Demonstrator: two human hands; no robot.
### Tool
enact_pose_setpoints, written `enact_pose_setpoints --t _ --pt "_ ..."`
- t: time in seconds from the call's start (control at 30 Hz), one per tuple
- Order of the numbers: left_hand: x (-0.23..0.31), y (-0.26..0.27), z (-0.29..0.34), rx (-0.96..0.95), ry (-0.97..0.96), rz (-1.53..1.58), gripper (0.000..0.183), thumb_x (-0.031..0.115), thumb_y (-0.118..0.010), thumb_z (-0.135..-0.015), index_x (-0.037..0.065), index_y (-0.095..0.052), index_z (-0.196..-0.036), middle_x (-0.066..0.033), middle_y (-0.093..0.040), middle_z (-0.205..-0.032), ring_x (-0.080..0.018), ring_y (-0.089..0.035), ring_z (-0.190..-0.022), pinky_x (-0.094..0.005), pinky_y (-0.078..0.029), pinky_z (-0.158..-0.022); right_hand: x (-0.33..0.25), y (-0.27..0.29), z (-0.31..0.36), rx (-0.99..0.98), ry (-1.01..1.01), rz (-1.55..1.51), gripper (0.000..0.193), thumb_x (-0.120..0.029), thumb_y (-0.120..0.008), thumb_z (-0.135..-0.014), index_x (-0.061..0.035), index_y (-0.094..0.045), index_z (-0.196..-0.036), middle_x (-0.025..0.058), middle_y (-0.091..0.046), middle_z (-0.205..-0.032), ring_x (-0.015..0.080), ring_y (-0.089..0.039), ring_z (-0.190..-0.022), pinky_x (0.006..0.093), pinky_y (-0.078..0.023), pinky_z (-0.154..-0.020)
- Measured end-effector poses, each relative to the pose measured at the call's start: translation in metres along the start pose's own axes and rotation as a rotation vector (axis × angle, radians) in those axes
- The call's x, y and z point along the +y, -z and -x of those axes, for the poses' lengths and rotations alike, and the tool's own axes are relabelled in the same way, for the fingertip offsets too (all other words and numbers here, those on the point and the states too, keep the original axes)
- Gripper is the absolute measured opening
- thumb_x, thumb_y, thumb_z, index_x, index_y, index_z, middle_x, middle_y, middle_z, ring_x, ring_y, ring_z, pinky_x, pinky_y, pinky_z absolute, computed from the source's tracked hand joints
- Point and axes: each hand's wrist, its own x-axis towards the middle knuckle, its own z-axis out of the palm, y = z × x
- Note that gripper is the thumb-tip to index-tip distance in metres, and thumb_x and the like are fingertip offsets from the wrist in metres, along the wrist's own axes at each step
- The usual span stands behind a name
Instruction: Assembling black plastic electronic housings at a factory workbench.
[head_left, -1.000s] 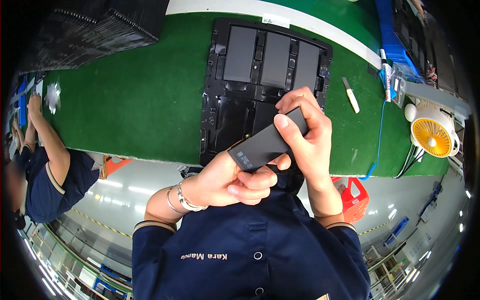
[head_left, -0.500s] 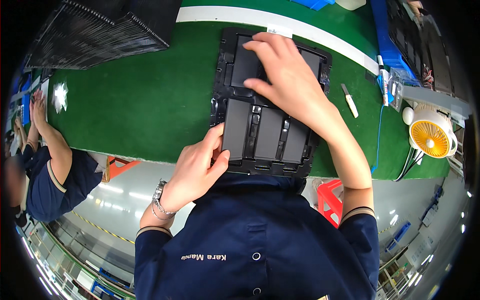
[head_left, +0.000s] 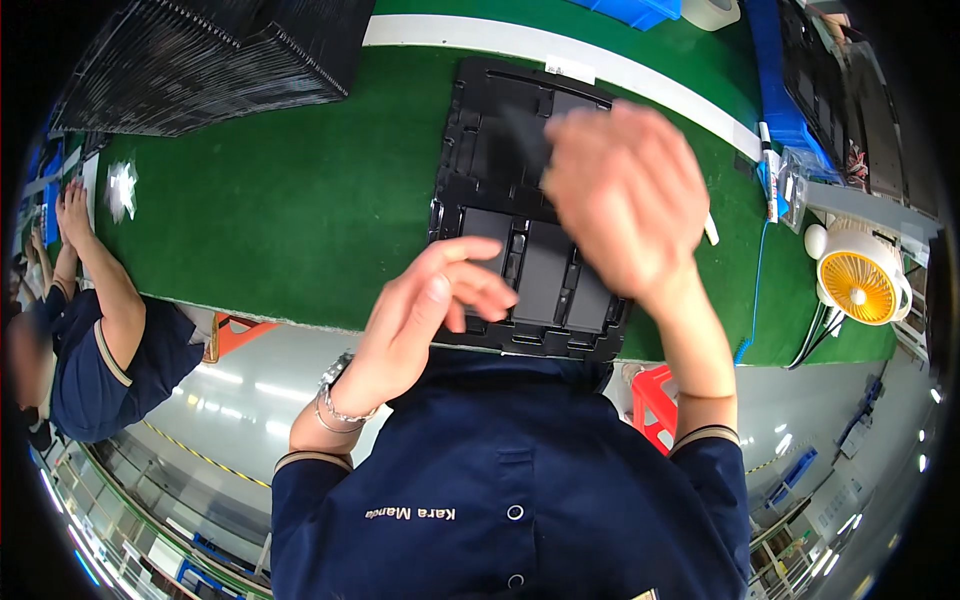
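A black moulded tray (head_left: 452, 190) lies on the green table in front of me, with flat dark-grey rectangular pieces (head_left: 548, 270) in its near compartments. My left hand (head_left: 415, 310) hovers over the near left compartment, its fingers stretched and apart, holding nothing. Above the tray's far half, my right hand (head_left: 630, 190) is smeared by motion. At its fingertips a dark flat piece (head_left: 522, 135) appears tilted up out of the far left compartment. Another grey piece (head_left: 575, 103) shows partly behind this hand.
A tall stack of black trays (head_left: 210, 75) stands at the far left. A utility knife (head_left: 711, 230) lies right of my tray, partly hidden. Farther right are a marker (head_left: 770, 180) and a small white-and-yellow fan (head_left: 858, 285). A co-worker's hands (head_left: 75, 212) show at the left.
My left hand has let go of the near left piece, which now lies lower in its compartment. My right hand has risen and moved right, with the far left piece lifted.
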Motion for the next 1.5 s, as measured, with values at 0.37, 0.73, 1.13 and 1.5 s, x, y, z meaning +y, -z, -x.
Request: enact_pose_setpoints --t 0.37,0.73,1.13,1.5 --pt "-0.005 -0.024 -0.017 0.089 -0.030 0.373 0.042 0.013 -0.050 -0.102 0.003 -0.033 -0.139 -0.0099 -0.060 -0.110 -0.0156 -0.064 -0.085 -0.0321 -0.053 -0.078 -0.072 0.033 0.030 -0.145 -1.122 -0.894 0.007 -0.002 -0.066 -0.090 0.0018 -0.062 -0.093 0.0100 -0.059 -0.097 0.0200 -0.062 -0.085 0.0314 -0.050 -0.078" --pt "0.000 -0.036 -0.014 0.166 -0.068 0.226 0.049 -0.001 -0.060 -0.092 0.002 -0.033 -0.132 -0.0064 -0.056 -0.104 -0.0097 -0.060 -0.087 -0.0272 -0.053 -0.080 -0.085 0.032 0.028 -0.123 -1.362 -1.366 0.008 -0.004 -0.060 -0.097 0.0029 -0.058 -0.093 0.0068 -0.052 -0.097 0.0134 -0.060 -0.077 0.0288 -0.050 -0.073" --pt "0.011 -0.032 -0.007 0.202 -0.174 -0.387 0.056 0.005 -0.068 -0.087 -0.001 -0.031 -0.129 -0.0122 -0.057 -0.112 -0.0184 -0.060 -0.101 -0.0330 -0.049 -0.087 -0.080 0.035 0.031 -0.255 -1.037 -0.991 0.010 -0.005 -0.066 -0.092 0.0016 -0.059 -0.092 0.0084 -0.059 -0.090 0.0176 -0.059 -0.081 0.0300 -0.048 -0.071" --pt "0.001 -0.037 -0.009 0.252 -0.013 0.021 0.051 0.006 -0.069 -0.088 0.001 -0.036 -0.127 -0.0089 -0.053 -0.113 -0.0149 -0.054 -0.104 -0.0320 -0.046 -0.092 -0.091 0.033 0.031 -0.108 -1.372 -1.356 0.009 -0.005 -0.059 -0.099 0.0031 -0.058 -0.097 0.0028 -0.055 -0.092 0.0084 -0.057 -0.081 0.0238 -0.048 -0.073"
